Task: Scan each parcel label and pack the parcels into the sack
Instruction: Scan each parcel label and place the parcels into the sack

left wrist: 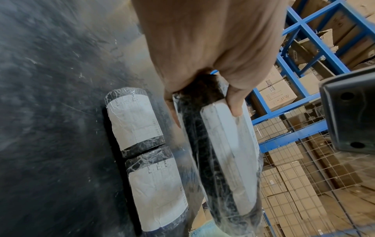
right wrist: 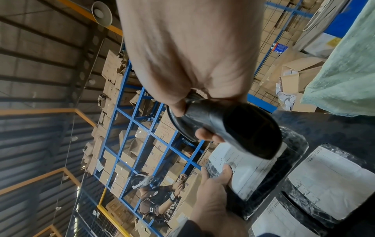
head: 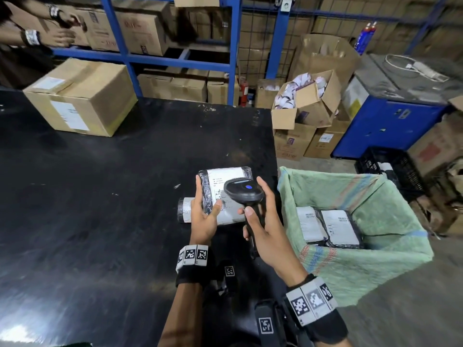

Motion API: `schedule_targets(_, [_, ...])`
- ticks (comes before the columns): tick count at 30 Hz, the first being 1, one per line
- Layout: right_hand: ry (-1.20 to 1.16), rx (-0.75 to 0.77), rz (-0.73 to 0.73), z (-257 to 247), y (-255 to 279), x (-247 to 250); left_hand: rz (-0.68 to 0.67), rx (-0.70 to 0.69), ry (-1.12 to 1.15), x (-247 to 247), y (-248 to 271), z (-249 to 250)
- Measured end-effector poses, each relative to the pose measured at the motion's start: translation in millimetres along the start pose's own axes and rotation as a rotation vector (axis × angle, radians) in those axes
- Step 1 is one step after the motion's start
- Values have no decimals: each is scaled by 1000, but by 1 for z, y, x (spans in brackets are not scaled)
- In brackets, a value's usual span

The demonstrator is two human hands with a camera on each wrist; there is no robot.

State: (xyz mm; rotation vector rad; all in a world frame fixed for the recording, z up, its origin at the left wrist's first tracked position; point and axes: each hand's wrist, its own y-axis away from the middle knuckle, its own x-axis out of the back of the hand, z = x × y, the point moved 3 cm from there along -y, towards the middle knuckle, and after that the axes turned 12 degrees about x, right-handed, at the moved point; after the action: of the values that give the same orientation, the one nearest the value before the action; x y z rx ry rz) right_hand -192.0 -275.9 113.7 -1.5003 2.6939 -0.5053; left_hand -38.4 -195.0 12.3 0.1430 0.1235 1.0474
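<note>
Black-wrapped, white-labelled parcel (head: 225, 194) tilted label-up above black table, beside open green sack (head: 355, 259).

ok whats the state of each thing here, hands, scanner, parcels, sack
left hand: grips the held parcel
right hand: grips the scanner handle
scanner: held over the held parcel's label
held parcel: lifted, label up
parcels on table: two, lying end to end, labels up
sack: open, two parcels inside

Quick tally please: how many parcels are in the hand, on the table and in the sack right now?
Parcel in the left hand: 1
Parcels lying on the table: 2
Parcels visible in the sack: 2
Total: 5 parcels in view; the sack may hide more.
</note>
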Motion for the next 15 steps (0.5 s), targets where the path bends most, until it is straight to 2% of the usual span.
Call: schedule_targets(15, [18, 9, 12, -5, -4, 2, 7, 24, 26, 2, -2, -1])
